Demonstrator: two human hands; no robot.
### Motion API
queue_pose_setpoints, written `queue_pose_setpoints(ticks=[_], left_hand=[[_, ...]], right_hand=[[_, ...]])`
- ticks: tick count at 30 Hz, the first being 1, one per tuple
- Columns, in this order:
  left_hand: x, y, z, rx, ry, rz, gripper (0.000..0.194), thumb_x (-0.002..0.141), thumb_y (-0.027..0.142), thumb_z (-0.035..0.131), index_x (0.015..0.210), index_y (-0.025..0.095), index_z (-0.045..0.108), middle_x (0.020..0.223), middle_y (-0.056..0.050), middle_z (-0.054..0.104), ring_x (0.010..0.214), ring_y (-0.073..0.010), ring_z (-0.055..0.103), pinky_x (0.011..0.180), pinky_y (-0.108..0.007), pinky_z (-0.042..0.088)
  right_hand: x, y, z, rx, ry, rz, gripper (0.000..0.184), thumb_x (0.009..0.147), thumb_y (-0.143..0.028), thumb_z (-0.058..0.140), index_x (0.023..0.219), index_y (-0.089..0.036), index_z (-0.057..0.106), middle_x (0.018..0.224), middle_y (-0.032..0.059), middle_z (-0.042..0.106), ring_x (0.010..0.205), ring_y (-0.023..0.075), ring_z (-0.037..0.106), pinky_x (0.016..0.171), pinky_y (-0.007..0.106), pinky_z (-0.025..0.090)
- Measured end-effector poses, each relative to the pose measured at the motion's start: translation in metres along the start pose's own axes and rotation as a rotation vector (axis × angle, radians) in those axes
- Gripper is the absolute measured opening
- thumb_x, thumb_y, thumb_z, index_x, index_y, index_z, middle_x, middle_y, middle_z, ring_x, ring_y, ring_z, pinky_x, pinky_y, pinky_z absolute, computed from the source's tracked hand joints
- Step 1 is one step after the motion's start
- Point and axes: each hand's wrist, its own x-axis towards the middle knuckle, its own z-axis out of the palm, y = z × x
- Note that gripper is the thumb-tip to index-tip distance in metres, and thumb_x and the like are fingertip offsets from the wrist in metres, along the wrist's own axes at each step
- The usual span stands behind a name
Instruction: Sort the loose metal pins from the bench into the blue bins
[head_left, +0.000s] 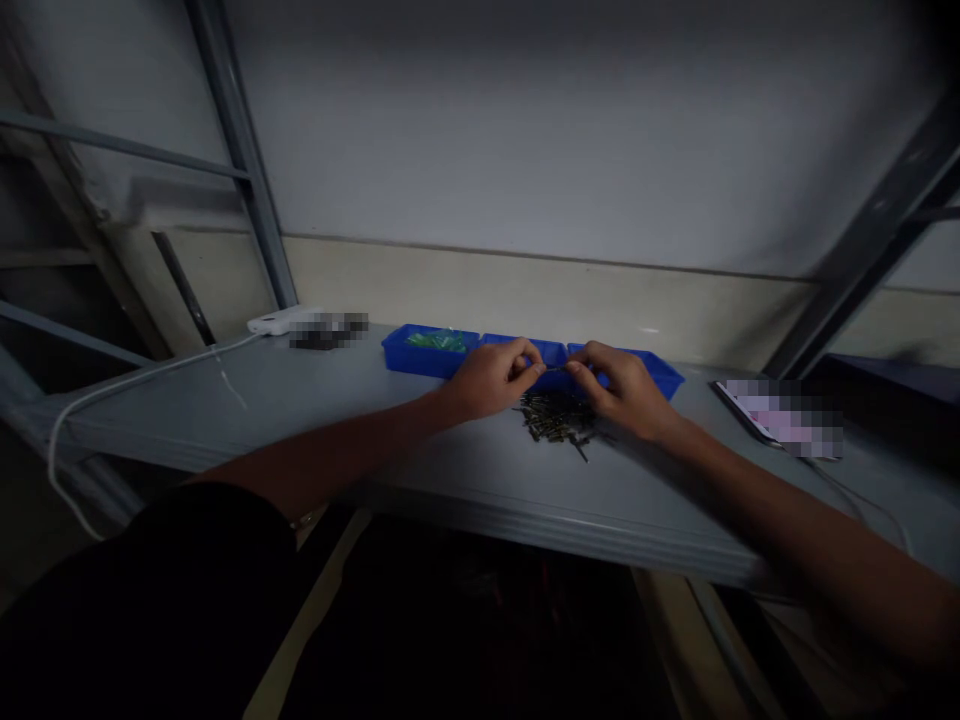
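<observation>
My left hand (499, 378) and my right hand (619, 388) are both closed in a pinch, fingertips facing each other. Between them spans a thin dark pin-like piece (555, 369), held at both ends; it is too small to make out exactly. Just below lies a pile of small dark metal pin-like pieces (556, 415) on the grey table (450, 465). Behind my hands stands a row of three blue bins. The left bin (397, 355) has green, shiny pieces (436, 342) in it. My hands partly cover the middle bin (525, 350) and the right bin (664, 375).
At the back left is a white power strip (281, 320) with a white cable (135, 383) running off the table's left edge. A phone (750, 415) with a cable lies on the right. Metal frame posts (247, 160) rise at both sides, before a pale wall.
</observation>
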Motion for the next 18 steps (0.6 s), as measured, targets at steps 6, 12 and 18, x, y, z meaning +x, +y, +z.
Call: queue_pose_setpoints(ticks=[6,12,18], left_hand=[[-0.001,0.0024,-0.0004,-0.005,-0.025,0.028,0.011,0.081,0.028,0.056,0.085,0.017,0.055,0.056,0.005,0.05,0.051,-0.0066,0.045,0.053,-0.019,0.035],[-0.0006,0.0005,-0.0012,0.012,-0.047,0.034,0.013,0.085,0.027,0.05,0.084,0.016,0.057,0.06,0.003,0.055,0.055,-0.0077,0.048,0.057,-0.021,0.038],[0.0003,0.0027,-0.0033,0.01,-0.073,0.041,0.018,0.088,0.027,0.046,0.083,0.015,0.059,0.064,0.001,0.058,0.058,-0.0085,0.05,0.059,-0.022,0.038]], right_hand=[[0.0002,-0.0008,0.0005,-0.03,0.006,0.005,0.024,0.09,-0.033,0.041,0.075,-0.019,0.054,0.069,0.0026,0.057,0.061,0.0139,0.05,0.058,0.028,0.038],[-0.0014,-0.0033,-0.0013,0.011,0.019,0.007,0.019,0.087,-0.032,0.046,0.082,-0.018,0.057,0.073,0.0023,0.059,0.062,0.0128,0.052,0.057,0.026,0.039],[-0.0021,-0.0049,-0.0031,0.022,0.06,-0.022,0.015,0.085,-0.028,0.048,0.083,-0.018,0.059,0.073,0.0022,0.059,0.063,0.0128,0.052,0.058,0.027,0.041]])
